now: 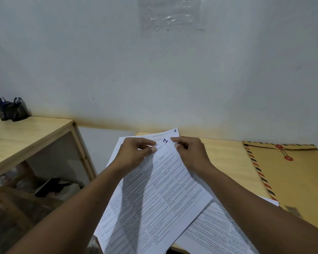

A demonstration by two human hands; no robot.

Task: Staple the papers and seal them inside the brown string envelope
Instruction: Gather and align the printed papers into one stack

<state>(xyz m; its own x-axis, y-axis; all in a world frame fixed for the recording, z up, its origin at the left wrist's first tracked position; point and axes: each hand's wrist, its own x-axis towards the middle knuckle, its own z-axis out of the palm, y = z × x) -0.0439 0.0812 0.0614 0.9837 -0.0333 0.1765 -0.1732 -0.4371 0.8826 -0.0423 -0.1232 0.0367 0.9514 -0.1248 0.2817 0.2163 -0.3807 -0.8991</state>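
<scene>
Several printed white papers (165, 182) lie fanned on the wooden desk (226, 156) in front of me. The top sheet carries a blue handwritten "1" near its upper edge. My left hand (134, 151) pinches the top edge of that sheet from the left. My right hand (190, 149) pinches the same edge from the right. The brown string envelope (297, 178), with striped borders and two red string buttons, lies flat at the desk's right side, apart from both hands. No stapler is in view.
A second wooden table (26, 136) stands lower left with black mesh pen holders (10, 110) at its back. Below it a shelf holds a dark object with a cord (50, 186). A white wall rises behind the desk.
</scene>
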